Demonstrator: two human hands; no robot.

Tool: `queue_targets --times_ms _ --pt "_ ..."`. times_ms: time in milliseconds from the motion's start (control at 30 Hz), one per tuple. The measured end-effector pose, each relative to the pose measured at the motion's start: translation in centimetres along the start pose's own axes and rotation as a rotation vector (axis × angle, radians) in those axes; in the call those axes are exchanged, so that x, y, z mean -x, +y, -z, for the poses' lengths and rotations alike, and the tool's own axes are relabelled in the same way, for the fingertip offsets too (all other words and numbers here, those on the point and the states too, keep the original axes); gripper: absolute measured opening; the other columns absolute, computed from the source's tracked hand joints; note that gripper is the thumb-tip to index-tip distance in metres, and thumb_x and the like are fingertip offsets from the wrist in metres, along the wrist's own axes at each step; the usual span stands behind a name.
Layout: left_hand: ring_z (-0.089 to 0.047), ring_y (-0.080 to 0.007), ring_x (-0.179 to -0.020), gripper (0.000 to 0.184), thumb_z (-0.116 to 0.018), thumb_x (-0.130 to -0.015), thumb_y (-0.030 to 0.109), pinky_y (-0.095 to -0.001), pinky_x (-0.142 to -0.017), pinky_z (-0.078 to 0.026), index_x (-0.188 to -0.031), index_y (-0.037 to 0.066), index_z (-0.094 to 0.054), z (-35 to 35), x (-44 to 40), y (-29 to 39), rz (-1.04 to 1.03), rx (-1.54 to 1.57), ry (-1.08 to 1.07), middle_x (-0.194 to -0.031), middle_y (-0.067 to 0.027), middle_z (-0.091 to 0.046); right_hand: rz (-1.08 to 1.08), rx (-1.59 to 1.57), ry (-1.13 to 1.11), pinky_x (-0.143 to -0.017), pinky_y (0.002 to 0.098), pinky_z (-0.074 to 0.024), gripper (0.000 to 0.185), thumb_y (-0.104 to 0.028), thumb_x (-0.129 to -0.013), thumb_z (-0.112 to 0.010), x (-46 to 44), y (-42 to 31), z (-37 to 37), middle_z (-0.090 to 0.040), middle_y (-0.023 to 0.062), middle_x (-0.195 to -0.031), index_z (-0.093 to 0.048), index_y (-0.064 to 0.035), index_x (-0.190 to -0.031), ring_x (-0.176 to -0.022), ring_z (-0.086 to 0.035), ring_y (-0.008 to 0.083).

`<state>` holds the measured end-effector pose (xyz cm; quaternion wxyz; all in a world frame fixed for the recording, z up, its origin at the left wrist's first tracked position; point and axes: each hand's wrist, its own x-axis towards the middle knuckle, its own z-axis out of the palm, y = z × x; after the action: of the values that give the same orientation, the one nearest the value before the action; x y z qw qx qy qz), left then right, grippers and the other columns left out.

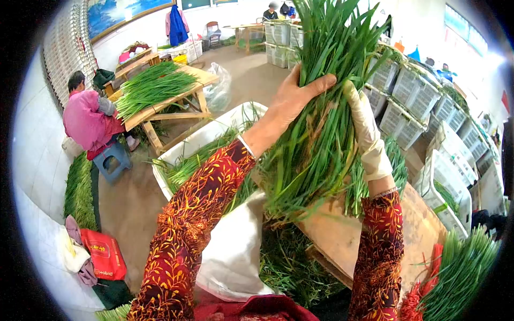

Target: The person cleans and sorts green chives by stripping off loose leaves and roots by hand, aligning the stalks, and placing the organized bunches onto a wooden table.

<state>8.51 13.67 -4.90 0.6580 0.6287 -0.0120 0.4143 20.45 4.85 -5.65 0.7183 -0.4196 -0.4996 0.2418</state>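
Note:
A big bunch of long green chives [321, 134] is held up in front of me, some brown leaves showing in its middle. Bare and wrapped round its left side is my left hand [292, 104], thumb across the leaves. On the other side my right hand [368, 131], in a pale thin glove, presses against the bunch, its fingers partly hidden behind the leaves. Under the bunch lies a wooden board [337, 230] with more chives [361, 184] on it. Red ties [423, 289] lie at the board's near right end, beside an upright bundle of chives [463, 273].
A white crate [176, 152] with chives stands left of the board. Loose leaves [294, 262] lie below. Stacked white crates [412, 93] line the right. At the left a person [88, 115] sits on a blue stool [112, 160] at a chive-laden wooden table [155, 107].

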Motion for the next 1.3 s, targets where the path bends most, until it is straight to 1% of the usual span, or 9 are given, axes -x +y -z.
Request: queue_targets --times_ms 133,267,300,367,400,867,1133,1233,1300 --pt "-0.057 -0.0157 -0.089 0.042 -0.062 -0.081 0.029 -0.0255 -0.077 -0.044 -0.108 -0.001 -0.051 0.4 -1.4 -0.4 -0.016 -0.236 0.046 -0.103 -0.0091 -0.059 -0.001 0.101 0.127 -0.064 0.0238 -0.047 0.045 -0.033 -0.076 -0.068 -0.5 0.0 -0.5 -0.061 0.0032 -0.089 -0.055 -0.0015 -0.105 -0.073 -0.057 0.0111" --pt "-0.058 -0.0206 -0.09 0.043 -0.058 -0.083 0.033 -0.0297 -0.081 -0.045 -0.108 -0.003 -0.052 -0.8 -1.2 0.7 -0.166 -0.404 0.158 -0.103 -0.0125 -0.06 0.37 0.291 0.12 -0.071 0.0236 -0.0469 0.05 -0.037 -0.076 -0.067 -2.9 1.2 0.5 -0.061 0.0058 -0.093 -0.055 0.0016 -0.106 -0.08 -0.057 0.012" --pt "-0.058 -0.0204 -0.09 0.044 -0.056 -0.084 0.033 -0.0297 -0.081 -0.045 -0.109 -0.003 -0.052 -0.8 -1.2 0.8 -0.209 -0.404 0.152 -0.103 -0.0129 -0.06 0.192 0.174 0.069 -0.077 0.0254 -0.0452 0.054 -0.037 -0.075 -0.068 -1.8 -0.4 -0.3 -0.061 0.0069 -0.095 -0.053 0.0021 -0.109 -0.085 -0.057 0.0137" --pt "-0.061 -0.0202 -0.086 0.042 -0.056 -0.084 0.027 -0.0309 -0.077 -0.051 -0.114 -0.002 -0.049 2.3 -3.1 -1.3 -0.197 0.023 -0.146 -0.104 -0.0124 -0.059 0.026 0.145 -0.051 -0.084 0.0275 -0.0436 0.056 -0.042 -0.077 -0.062 -1.7 -0.8 0.9 -0.059 0.0087 -0.103 -0.052 -0.0001 -0.113 -0.093 -0.056 0.0155" --pt "-0.049 -0.0225 -0.108 0.056 -0.063 -0.077 0.026 -0.0333 -0.091 -0.037 -0.126 0.008 -0.043 2.2 -2.5 -0.9 0.021 -0.074 -0.138 -0.124 -0.0073 -0.047 0.042 0.234 -0.125 -0.084 0.0278 -0.0438 0.056 -0.047 -0.081 -0.056 -2.5 0.3 2.7 -0.057 0.0094 -0.11 -0.053 -0.0028 -0.114 -0.095 -0.056 0.0156" --pt "-0.05 -0.0203 -0.105 0.061 -0.069 -0.072 0.033 -0.0342 -0.086 -0.046 -0.12 0.004 -0.047 2.1 -4.5 1.6 0.04 -0.377 -0.592 -0.118 -0.0144 -0.05 0.059 0.465 -0.197 -0.089 0.0328 -0.0406 0.07 -0.04 -0.068 -0.067 2.4 -0.9 -0.9 -0.051 0.0155 -0.117 -0.043 -0.0014 -0.121 -0.105 -0.05 0.0228" --pt "-0.054 -0.0185 -0.1 0.057 -0.069 -0.072 0.031 -0.0299 -0.081 -0.049 -0.116 0.001 -0.049 0.2 -0.9 3.7 0.064 -0.315 -0.292 -0.113 -0.0149 -0.053 0.183 0.52 -0.114 -0.092 0.0357 -0.0388 0.082 -0.035 -0.06 -0.074 4.3 -0.9 -2.2 -0.048 0.0189 -0.12 -0.037 -0.0007 -0.125 -0.11 -0.047 0.0269" --pt "-0.058 -0.0161 -0.093 0.035 -0.061 -0.081 0.018 -0.0292 -0.077 -0.052 -0.111 0.001 -0.052 1.0 0.0 4.5 0.048 0.179 -0.329 -0.108 -0.0124 -0.055 0.293 0.585 -0.005 -0.093 0.0368 -0.0381 0.087 -0.033 -0.058 -0.077 6.5 0.0 -3.6 -0.046 0.0202 -0.121 -0.035 -0.0004 -0.126 -0.113 -0.046 0.0285" --pt "-0.059 -0.0156 -0.088 0.03 -0.059 -0.082 0.016 -0.0293 -0.072 -0.054 -0.108 0.001 -0.053 1.0 1.0 5.1 -0.088 0.128 -0.256 -0.102 -0.0109 -0.057 0.33 0.66 0.103 -0.094 0.0375 -0.0377 0.09 -0.032 -0.056 -0.078 9.3 1.4 -4.9 -0.045 0.0211 -0.122 -0.034 -0.0002 -0.127 -0.114 -0.045 0.0295"
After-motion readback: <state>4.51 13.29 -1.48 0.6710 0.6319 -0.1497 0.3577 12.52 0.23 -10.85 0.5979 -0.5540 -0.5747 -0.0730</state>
